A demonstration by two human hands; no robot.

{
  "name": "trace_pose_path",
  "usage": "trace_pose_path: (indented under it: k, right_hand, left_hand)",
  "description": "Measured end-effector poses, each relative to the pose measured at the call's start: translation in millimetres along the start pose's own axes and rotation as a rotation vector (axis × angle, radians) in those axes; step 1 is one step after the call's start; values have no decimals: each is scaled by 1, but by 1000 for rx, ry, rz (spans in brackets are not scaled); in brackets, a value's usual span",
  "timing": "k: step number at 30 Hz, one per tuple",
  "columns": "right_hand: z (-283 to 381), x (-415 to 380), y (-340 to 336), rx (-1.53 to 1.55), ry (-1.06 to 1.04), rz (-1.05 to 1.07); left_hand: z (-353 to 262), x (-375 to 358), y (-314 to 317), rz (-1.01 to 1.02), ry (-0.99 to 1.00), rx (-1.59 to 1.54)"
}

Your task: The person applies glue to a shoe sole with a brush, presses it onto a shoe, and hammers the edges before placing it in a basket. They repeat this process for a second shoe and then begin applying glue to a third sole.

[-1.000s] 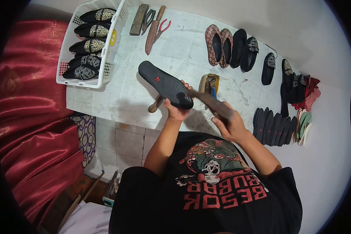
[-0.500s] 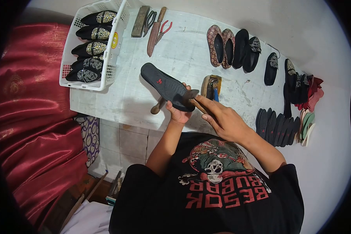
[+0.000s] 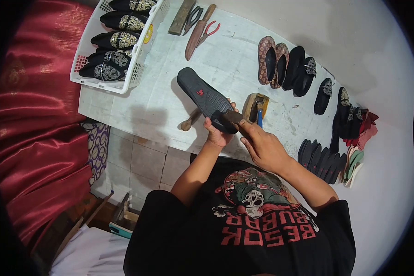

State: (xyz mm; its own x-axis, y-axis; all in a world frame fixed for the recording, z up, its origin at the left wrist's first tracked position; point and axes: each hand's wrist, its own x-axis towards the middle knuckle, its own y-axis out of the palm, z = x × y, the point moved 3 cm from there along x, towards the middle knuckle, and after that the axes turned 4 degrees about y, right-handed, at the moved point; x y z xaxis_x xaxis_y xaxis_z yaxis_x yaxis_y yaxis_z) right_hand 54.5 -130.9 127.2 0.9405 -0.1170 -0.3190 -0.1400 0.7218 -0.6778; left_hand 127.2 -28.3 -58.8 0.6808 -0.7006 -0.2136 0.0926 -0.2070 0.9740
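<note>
My left hand grips a black shoe sole at its near end, thumb on one edge and fingers round the other. The sole is tilted above the table, its ridged face with a red mark turned up. My right hand is closed round a tool with a dark, flat head, which lies against the near end of the sole. The fingers hide most of its handle. Below the sole, a rounded wooden handle rests on the table; its other end is hidden.
A white basket of decorated black shoes stands at the left. Pliers, a sheath-like brown tool and a block lie behind. An open box, finished shoes and several black soles are at the right.
The view has shifted a little. The tool in my right hand has turned, so its flat head now lies across the sole's near end. My left hand keeps its hold.
</note>
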Motion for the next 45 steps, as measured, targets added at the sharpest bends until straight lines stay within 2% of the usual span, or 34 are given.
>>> trace_pose_path:
  k: [3, 6, 9, 12, 15, 18, 22, 27, 30, 33, 35, 39, 43, 45]
  right_hand:
    - [15, 11, -17, 31, 46, 34]
    - [25, 23, -29, 118, 6, -8]
    - [40, 39, -50, 80, 139, 183]
    - [54, 47, -59, 53, 78, 207]
    - [59, 47, -56, 120, 50, 160]
    - [41, 42, -25, 107, -66, -28]
    - [21, 40, -4, 7, -41, 66]
    - [22, 38, 0, 6, -4, 68]
    - [18, 42, -8, 148, -51, 59]
    - [15, 43, -20, 282, -63, -73]
    - [13, 38, -17, 305, 25, -125]
    - [4, 37, -5, 86, -24, -145]
    - [24, 41, -13, -36, 161, 51]
    - [23, 39, -12, -31, 158, 46]
  left_hand:
    - [0, -1, -9, -20, -5, 41]
    - [0, -4, -14, -33, -23, 68]
    - [0, -7, -21, -33, -53, 79]
    - [-2, -7, -7, -8, -43, 92]
    - [-1, -6, -1, 0, -6, 66]
    - [7, -7, -19, 4, -7, -58]
    - [10, -1, -9, 83, 0, -131]
    - [5, -3, -11, -10, 16, -34]
    - [2, -8, -14, -44, -25, -11]
    - [2, -5, -12, -62, 31, 100]
    - [0, -3, -10, -53, 42, 112]
    - [-1, -4, -9, -93, 37, 125]
    - [-4, -6, -12, -75, -3, 85]
    - [-3, -7, -11, -75, 3, 92]
